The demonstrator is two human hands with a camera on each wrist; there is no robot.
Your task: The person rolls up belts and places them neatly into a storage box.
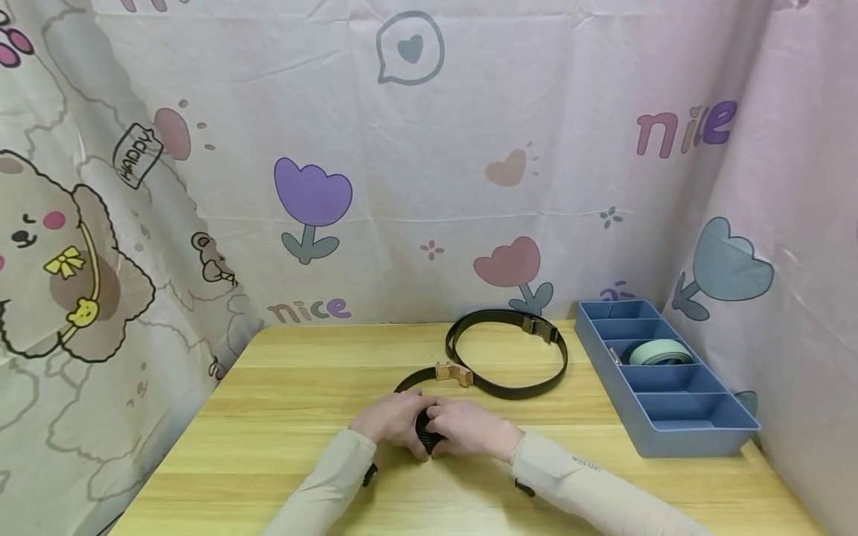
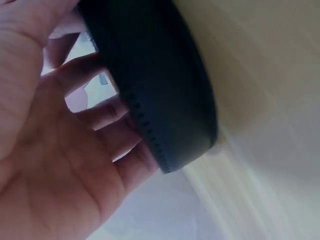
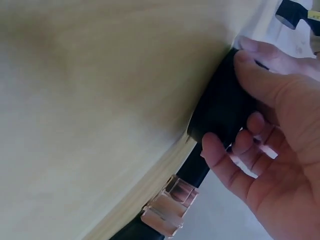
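"Between the left hand (image 1: 395, 418) and right hand (image 1: 472, 428), is that a coiled black belt (image 1: 425, 435)?"

"Yes, both hands grip it. I'd keep its turns snug and edges level."

"And the blue divided tray (image 1: 697, 442), well right of the right hand?"

"Its middle compartment (image 1: 625, 347) holds a coiled mint-green belt (image 1: 660, 353)."

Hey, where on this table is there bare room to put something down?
Free: the table left of the left hand, and between the right sleeve and blue tray. Crowded: the middle, where that hand and the right hand grip a black strap near the looped belt.
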